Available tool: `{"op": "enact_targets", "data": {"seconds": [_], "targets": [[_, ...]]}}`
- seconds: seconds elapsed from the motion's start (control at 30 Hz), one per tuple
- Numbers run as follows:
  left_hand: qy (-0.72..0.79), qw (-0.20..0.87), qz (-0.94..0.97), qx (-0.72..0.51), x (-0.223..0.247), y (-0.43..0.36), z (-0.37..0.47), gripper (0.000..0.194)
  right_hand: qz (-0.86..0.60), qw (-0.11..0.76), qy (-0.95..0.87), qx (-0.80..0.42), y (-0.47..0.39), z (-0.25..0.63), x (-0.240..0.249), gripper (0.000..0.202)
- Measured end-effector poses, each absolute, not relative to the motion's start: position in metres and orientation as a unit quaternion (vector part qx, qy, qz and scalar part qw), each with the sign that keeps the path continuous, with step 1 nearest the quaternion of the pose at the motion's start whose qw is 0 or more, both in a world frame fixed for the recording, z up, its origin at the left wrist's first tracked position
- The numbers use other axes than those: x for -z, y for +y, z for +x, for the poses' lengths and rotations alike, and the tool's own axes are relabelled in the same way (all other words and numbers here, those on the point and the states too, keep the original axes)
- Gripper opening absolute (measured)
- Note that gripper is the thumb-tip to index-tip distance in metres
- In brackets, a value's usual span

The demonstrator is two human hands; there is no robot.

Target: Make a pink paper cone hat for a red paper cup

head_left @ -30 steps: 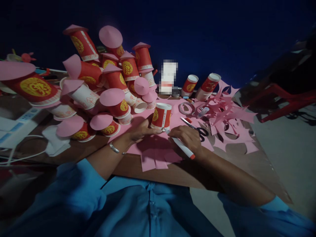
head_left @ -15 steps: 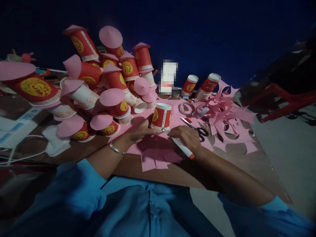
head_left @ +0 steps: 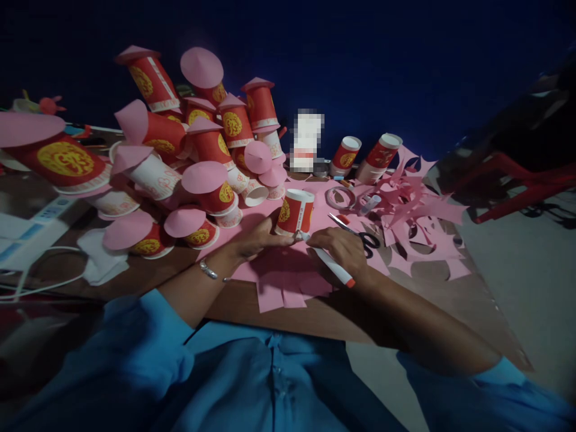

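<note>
Left hand (head_left: 256, 239) pins the inverted red cup (head_left: 294, 211) onto the pink paper (head_left: 288, 273) so I see it can't slide (1 cup only); right hand (head_left: 344, 252) grips a white marker (head_left: 330, 264), tip at the cup's rim.

Your cup (head_left: 294, 211) is red with a gold round emblem and a white band — it stands on a pink paper sheet (head_left: 288, 273). Your marker (head_left: 330, 265) is white with an orange-red end. The scissors (head_left: 360, 234) have black handles. Near the desk's (head_left: 148, 270) left edge, red-and-gold cups (head_left: 180, 162) wear pink paper caps.
</note>
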State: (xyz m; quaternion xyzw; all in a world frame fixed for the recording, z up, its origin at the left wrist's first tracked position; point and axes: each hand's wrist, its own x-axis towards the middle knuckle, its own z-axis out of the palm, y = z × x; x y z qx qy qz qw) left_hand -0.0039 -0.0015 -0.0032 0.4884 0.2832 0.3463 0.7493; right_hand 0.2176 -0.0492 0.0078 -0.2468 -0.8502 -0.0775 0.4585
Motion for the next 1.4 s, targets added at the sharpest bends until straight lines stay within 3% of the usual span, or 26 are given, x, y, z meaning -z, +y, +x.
{"op": "enact_targets", "data": {"seconds": [0.3, 0.83, 1.13, 1.4], "targets": [[0.288, 0.748, 0.483, -0.352, -0.0022, -0.003, -0.0031, 0.091, -0.252, 0.474, -0.839, 0.088, -0.0502, 0.2139, -0.0112, 0.008], [0.285, 0.749, 0.475, -0.363, -0.0012, -0.0006, -0.0024, 0.08, -0.24, 0.485, -0.836, 0.095, -0.0532, 0.2098, -0.0131, 0.015], [0.265, 0.749, 0.485, -0.366, 0.0015, 0.0016, -0.0033, 0.053, -0.242, 0.479, -0.839, 0.093, -0.0525, 0.2143, -0.0101, 0.009], [0.252, 0.757, 0.473, -0.374, 0.0035, 0.0025, -0.0031, 0.05, -0.239, 0.48, -0.84, 0.085, -0.0523, 0.2131, -0.0102, 0.008]]}}
